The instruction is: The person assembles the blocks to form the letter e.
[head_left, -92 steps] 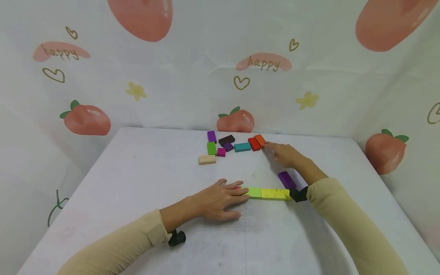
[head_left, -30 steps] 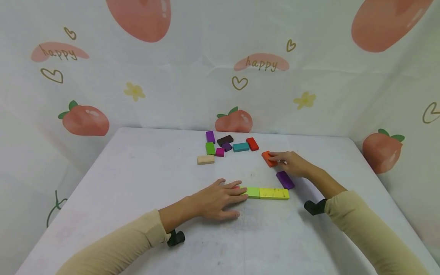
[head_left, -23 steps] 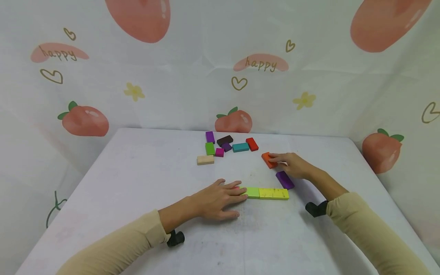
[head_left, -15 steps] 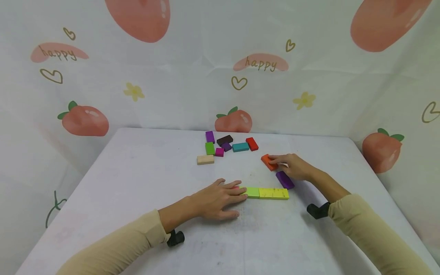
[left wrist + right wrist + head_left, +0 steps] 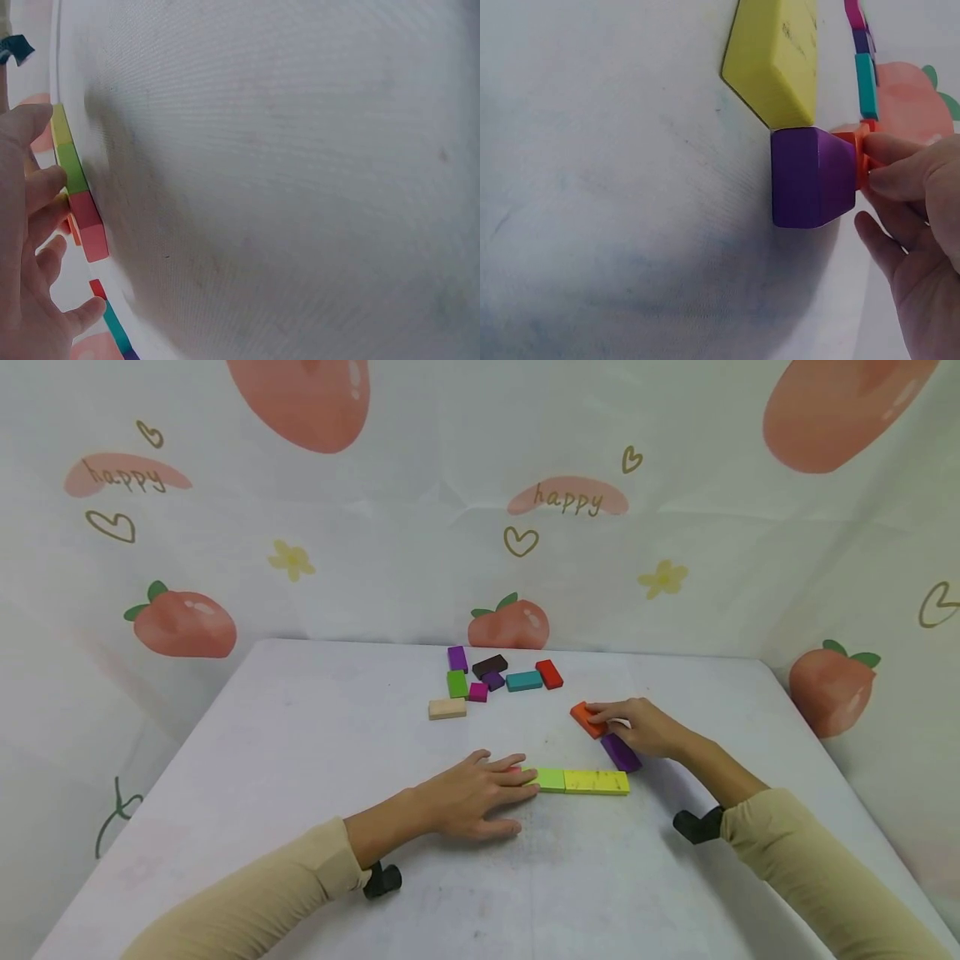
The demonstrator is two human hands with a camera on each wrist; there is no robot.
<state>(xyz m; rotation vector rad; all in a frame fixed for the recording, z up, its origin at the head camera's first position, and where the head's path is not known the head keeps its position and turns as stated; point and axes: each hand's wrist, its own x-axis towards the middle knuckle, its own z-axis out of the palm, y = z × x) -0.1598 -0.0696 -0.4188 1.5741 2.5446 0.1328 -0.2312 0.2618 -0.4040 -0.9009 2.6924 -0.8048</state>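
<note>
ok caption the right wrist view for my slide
Fingers holding an orange block behind a purple block, yellow block nearby

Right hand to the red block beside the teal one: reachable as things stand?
Probably yes, if it first lets go: the right hand holds the orange block, but no other block stands between it and the red block.

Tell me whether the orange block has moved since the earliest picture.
Yes: in the head view, the orange block has moved nearer and slightly right, away from the stationary red block.
</note>
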